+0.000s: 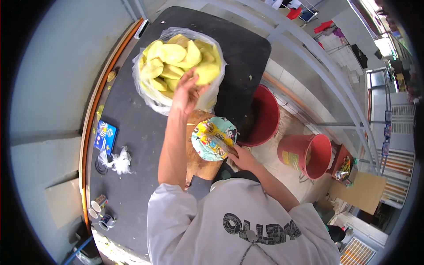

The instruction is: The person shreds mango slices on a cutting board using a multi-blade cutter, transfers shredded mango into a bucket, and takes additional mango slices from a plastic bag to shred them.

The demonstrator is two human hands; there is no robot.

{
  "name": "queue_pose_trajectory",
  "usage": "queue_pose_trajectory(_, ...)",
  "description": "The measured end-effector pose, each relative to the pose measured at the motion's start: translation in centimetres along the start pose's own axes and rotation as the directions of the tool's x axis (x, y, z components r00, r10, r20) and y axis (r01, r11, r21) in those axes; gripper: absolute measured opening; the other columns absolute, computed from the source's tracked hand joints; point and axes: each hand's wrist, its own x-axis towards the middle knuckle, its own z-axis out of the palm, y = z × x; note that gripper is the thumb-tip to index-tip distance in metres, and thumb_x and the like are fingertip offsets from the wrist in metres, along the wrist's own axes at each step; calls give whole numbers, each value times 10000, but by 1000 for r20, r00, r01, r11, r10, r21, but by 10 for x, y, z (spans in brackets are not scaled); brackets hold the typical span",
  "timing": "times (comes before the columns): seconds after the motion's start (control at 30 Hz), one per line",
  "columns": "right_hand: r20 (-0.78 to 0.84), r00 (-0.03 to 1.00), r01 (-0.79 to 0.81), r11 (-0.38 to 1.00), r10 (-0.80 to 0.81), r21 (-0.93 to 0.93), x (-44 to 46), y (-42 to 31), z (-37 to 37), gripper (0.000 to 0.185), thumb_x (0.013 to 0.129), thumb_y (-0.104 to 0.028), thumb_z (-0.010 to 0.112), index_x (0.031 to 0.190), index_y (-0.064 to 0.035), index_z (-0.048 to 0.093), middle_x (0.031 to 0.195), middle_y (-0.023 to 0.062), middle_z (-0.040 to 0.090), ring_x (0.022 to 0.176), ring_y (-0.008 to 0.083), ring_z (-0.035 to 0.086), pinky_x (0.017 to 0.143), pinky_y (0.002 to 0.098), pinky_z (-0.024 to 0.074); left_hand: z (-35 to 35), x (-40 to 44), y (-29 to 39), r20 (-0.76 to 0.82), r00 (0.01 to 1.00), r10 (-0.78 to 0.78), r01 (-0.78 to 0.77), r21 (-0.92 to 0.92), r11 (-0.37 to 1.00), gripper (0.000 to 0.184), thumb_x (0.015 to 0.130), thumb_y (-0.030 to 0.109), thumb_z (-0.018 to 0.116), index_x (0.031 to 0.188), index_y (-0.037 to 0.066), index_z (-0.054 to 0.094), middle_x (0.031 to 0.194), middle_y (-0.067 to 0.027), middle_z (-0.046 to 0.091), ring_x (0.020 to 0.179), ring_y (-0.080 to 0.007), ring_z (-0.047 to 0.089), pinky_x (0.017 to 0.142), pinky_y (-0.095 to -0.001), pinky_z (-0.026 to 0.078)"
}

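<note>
My left hand (187, 92) reaches to the near right side of a clear plastic bag (152, 104) filled with pale yellow peeled pieces (172, 54). Its fingers are closed on one large yellow piece (206, 73) at the bag's edge. My right hand (242, 157) grips a knife (223, 144) by its handle, the blade lying across a teal and yellow cartoon-patterned item (206, 150); whether that is a dish or a cloth I cannot tell. Beneath it is a wooden cutting board (201, 169), close to my body.
On the black table (143, 84) lie a blue box (105, 137), crumpled plastic (121, 161) and cups (100, 202). A red bucket (267, 115) stands against the table's right side. Another red bucket (318, 157) is farther right, near a metal railing (309, 57).
</note>
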Motion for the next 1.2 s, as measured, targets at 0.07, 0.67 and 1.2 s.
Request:
queue_pose_trajectory(0.07,13,1000,18,999,-19,40,1,7,2,436,943,-334,623,1197,17,568,1017,276,672,929,464,658,806,519,530,-14,-36,-18,-49,998,-49,50,31,998,628,933,-5,610,1490,2,319,1365,-207,542,1118,-373,661,928,-467,599)
queue_pose_trajectory(0.67,-66,998,5,999,-9,-52,-2,-20,-2,337,922,-301,674,1023,10,593,880,266,670,863,465,672,715,488,519,-80,-163,-100,-231,961,-155,22,-491,871,577,1004,572,387,1206,83,620,933,-124,586,775,-254,500,657,-329,429)
queue_pose_trajectory(1.2,-75,997,-5,1000,5,5,-16,1,2,350,934,-297,656,1074,9,562,914,255,667,877,467,637,759,519,503,-105,-147,-143,-393,913,-114,173,118,978,499,1085,432,397,1357,37,534,1206,-121,657,1041,-257,669,841,-387,580)
